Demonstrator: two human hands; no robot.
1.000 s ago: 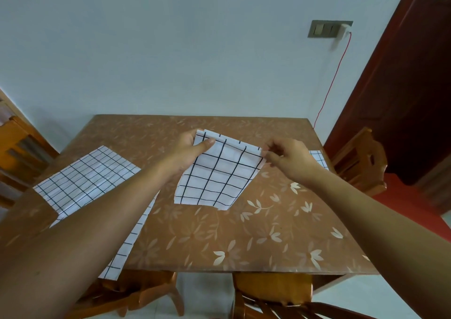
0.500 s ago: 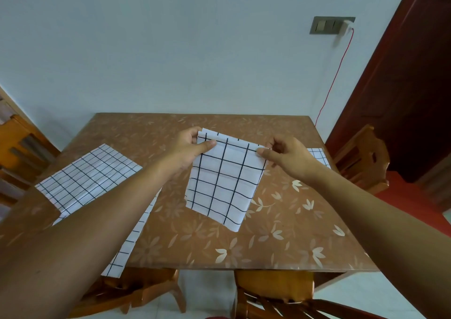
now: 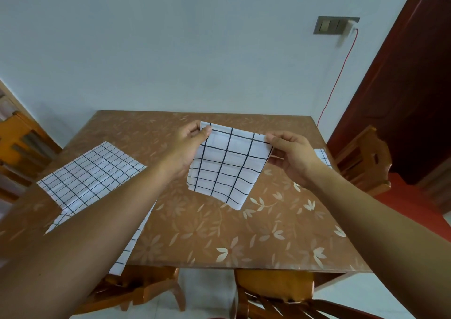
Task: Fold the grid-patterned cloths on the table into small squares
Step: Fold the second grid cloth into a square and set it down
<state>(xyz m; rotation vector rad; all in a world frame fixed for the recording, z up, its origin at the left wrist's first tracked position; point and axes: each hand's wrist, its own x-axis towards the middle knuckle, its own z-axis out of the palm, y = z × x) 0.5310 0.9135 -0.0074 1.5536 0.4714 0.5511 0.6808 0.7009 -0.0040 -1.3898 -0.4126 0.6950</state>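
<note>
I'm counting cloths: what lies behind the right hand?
A corner of another grid-patterned cloth shows on the table behind the right hand; the hand hides the rest, so its size is unknown.

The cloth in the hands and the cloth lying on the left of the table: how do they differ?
The held cloth is folded small; the flat cloth is spread wide. The held cloth hangs from the left hand and the right hand, which pinch its top corners; the flat cloth lies on the table, overhanging the near edge. Both are white with a dark grid.
</note>
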